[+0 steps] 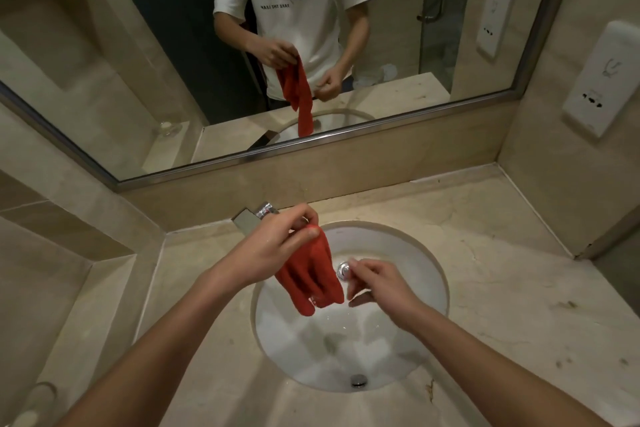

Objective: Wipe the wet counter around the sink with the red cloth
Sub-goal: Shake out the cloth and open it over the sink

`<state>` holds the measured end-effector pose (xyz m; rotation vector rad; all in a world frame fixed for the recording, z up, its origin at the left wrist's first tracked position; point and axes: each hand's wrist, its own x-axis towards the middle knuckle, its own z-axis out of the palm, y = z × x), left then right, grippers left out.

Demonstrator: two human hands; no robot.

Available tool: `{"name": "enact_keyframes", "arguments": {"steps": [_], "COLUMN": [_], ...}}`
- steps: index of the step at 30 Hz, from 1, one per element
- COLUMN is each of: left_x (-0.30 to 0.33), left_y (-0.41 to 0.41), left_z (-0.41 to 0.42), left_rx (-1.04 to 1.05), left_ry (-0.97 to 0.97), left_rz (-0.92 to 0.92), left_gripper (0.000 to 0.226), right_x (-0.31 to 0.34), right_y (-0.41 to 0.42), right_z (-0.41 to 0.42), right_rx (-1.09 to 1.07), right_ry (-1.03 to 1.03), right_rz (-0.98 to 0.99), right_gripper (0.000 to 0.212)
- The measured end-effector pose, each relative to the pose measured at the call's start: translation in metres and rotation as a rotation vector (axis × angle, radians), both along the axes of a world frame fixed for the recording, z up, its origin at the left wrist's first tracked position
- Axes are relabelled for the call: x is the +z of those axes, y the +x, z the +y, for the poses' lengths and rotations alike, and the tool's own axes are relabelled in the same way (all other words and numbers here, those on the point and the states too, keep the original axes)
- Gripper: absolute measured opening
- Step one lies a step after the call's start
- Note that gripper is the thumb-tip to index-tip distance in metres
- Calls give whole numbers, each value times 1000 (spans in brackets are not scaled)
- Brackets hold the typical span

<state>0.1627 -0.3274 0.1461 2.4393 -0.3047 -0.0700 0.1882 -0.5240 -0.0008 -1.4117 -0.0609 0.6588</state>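
The red cloth (311, 274) hangs bunched over the white oval sink (398, 367), pinched at its top corner by my left hand (277, 246). My right hand (377, 282) hovers just right of the cloth's lower end, fingers loosely curled and apart, holding nothing. The beige stone counter (502, 305) surrounds the basin and shows dark smudges at the right. The sink's drain (343, 270) glints between cloth and right hand.
A chrome faucet (258, 217) stands at the back left of the basin, partly behind my left hand. A big mirror (242, 45) fills the back wall. A white socket panel (604, 76) is on the right wall. A glass object (38, 399) sits low left.
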Motion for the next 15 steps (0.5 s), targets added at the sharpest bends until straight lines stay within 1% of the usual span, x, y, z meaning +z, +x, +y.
{"name": "enact_keyframes", "arguments": {"steps": [2, 4, 7, 9, 11, 13, 14, 15], "left_x": [3, 6, 8, 8, 6, 5, 4, 3], "left_y": [-2, -6, -13, -17, -20, -24, -26, -27], "left_z": [2, 6, 17, 23, 29, 33, 35, 37], "left_rx": [-21, -48, -65, -68, -62, -56, -52, -47], "left_ry": [21, 58, 115, 138, 153, 140, 124, 105], "left_rz": [-3, 9, 14, -1, -8, -8, -6, -3], "left_gripper": [7, 7, 6, 6, 6, 6, 6, 6], "right_x": [-6, -13, -19, -26, -35, -38, -37, -36], "right_y": [-7, -7, -4, -2, -3, -8, -9, -9], "right_z": [11, 20, 27, 32, 38, 43, 46, 48], "right_rx": [48, 76, 187, 198, 195, 141, 102, 72], "right_ry": [15, -1, -117, -168, -143, -118, -91, -47], "right_rz": [81, 97, -17, -86, -107, -109, -80, 2], "right_gripper": [34, 30, 16, 12, 24, 34, 33, 30]}}
